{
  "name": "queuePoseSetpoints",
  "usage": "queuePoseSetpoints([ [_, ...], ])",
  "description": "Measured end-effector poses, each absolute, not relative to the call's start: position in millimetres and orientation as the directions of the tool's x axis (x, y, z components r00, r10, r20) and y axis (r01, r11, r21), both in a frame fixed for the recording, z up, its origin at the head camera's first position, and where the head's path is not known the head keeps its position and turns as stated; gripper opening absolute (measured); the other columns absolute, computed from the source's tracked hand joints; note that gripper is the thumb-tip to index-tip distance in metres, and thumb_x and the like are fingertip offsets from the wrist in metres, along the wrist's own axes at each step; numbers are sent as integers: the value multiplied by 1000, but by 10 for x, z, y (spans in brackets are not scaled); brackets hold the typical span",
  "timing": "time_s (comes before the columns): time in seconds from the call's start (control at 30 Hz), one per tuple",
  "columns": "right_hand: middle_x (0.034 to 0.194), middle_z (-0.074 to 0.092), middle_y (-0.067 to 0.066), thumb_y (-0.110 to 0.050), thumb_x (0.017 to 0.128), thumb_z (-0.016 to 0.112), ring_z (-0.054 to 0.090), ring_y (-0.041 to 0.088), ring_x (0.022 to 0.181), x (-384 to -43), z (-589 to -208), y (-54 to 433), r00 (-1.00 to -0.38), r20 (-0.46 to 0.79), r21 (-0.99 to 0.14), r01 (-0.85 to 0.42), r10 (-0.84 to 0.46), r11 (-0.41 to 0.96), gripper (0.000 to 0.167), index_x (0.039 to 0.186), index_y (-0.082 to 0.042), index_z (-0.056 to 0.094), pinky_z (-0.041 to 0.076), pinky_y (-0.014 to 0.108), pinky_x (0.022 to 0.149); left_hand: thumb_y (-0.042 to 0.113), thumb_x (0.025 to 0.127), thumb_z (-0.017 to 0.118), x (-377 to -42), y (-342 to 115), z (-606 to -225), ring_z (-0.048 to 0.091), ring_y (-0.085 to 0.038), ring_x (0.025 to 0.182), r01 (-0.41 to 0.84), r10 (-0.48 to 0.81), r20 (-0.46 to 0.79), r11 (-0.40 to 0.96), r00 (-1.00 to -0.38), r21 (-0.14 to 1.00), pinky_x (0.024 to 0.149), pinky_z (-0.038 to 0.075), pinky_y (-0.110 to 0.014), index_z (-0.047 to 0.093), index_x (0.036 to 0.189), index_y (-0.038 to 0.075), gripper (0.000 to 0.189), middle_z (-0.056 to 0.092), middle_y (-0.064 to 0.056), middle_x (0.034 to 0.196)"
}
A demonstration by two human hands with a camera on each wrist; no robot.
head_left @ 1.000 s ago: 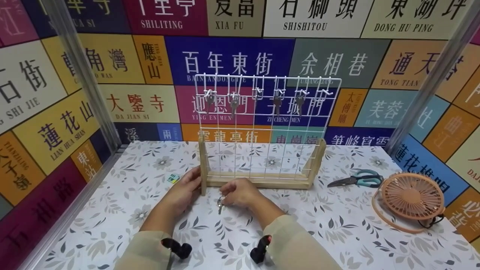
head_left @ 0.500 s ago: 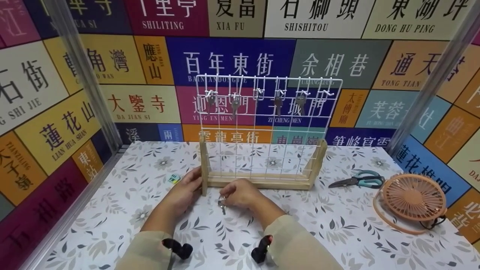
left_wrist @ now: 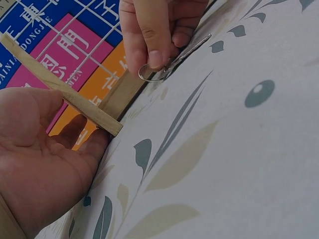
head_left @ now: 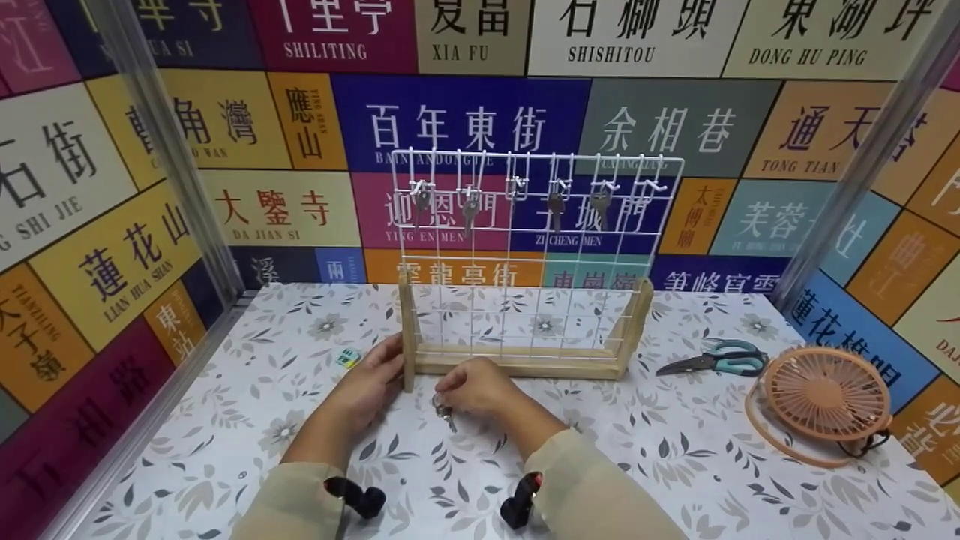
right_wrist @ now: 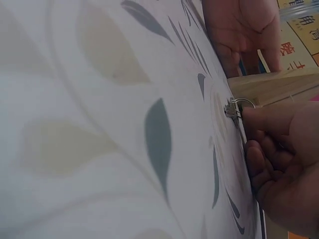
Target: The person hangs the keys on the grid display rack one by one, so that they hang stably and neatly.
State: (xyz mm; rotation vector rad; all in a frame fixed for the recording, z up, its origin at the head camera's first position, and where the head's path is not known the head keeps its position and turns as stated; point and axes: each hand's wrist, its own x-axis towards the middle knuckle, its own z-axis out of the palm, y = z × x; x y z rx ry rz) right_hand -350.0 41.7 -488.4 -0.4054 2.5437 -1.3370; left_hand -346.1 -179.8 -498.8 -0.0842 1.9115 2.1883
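In the head view my right hand (head_left: 480, 386) is low in front of the wire rack (head_left: 529, 259), pinching a metal ring with keys (head_left: 445, 412) that hang close over the tabletop. Thumb and forefinger hold the thin key ring (left_wrist: 151, 73) in the left wrist view, the key blade pointing away from it. My left hand (head_left: 371, 386) rests its fingers against the rack's left wooden upright (left_wrist: 75, 94); some fingertips are hidden behind the wood. White hooks along the rack's top carry several keys (head_left: 469, 210), while the far-right hook (head_left: 651, 189) holds none.
A flower-patterned cloth (head_left: 225, 480) covers the table. Right of the rack lie teal-handled shears (head_left: 716, 358) beside an orange fan (head_left: 825, 394). A small yellow-green piece (head_left: 347, 358) sits left of my left hand. Sign-printed walls (head_left: 465, 112) close in the back and sides.
The keys have turned slightly in my right hand's pinch, their lower end swinging a little to the right. My left hand has stayed at the rack's upright.
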Motion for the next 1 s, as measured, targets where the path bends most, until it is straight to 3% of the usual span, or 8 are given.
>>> queuePoseSetpoints([
  [0.17,94,81,2,-8,91,80,67,10,72,-3516,-4851,505,-934,-95,-884,-80,-345,461,13,103,-9,85,54,20,61,27,113,51,-3461,-1804,-4967,32,-21,164,-237,132,-221,-116,-966,965,137,25,-43,48,159,38,47,42,8,170],
  [0.4,109,81,6,-12,96,79,77,15,92,-3547,-4667,792,-947,-58,-955,-40,-317,293,20,115,-9,81,67,36,91,27,113,51,-3465,-1816,-4928,31,-21,165,-242,145,-223,-124,-964,962,138,24,-44,48,158,39,46,42,9,170],
  [0.5,114,80,12,-8,97,77,78,19,95,-3537,-4554,940,-956,-19,-987,-28,-292,156,24,120,-2,78,66,39,96,27,113,52,-3470,-1815,-4926,31,-21,165,-250,137,-233,-120,-963,961,138,24,-45,49,157,41,47,41,9,171],
  [0.6,118,78,17,-6,99,75,78,24,98,-3501,-4412,1107,-966,26,-995,-49,-256,85,27,124,1,76,67,35,94,28,112,53,-3470,-1813,-4931,32,-20,164,-262,133,-246,-119,-960,958,137,25,-44,50,156,43,46,42,10,170],
  [0.73,120,77,16,-11,100,75,77,24,101,-3423,-4204,1334,-975,68,-993,-87,-209,82,28,127,-2,76,66,29,90,29,112,54,-3464,-1812,-4951,34,-20,163,-260,128,-245,-116,-961,959,137,27,-44,51,156,43,47,43,11,170],
  [1.0,107,78,-2,-14,101,74,74,14,95,-3258,-3819,1807,-965,191,-967,-217,-180,136,32,130,3,73,65,26,92,26,113,51,-3477,-1829,-4974,33,-22,164,-221,141,-207,-93,-968,971,137,28,-44,48,158,38,46,42,9,170],
])
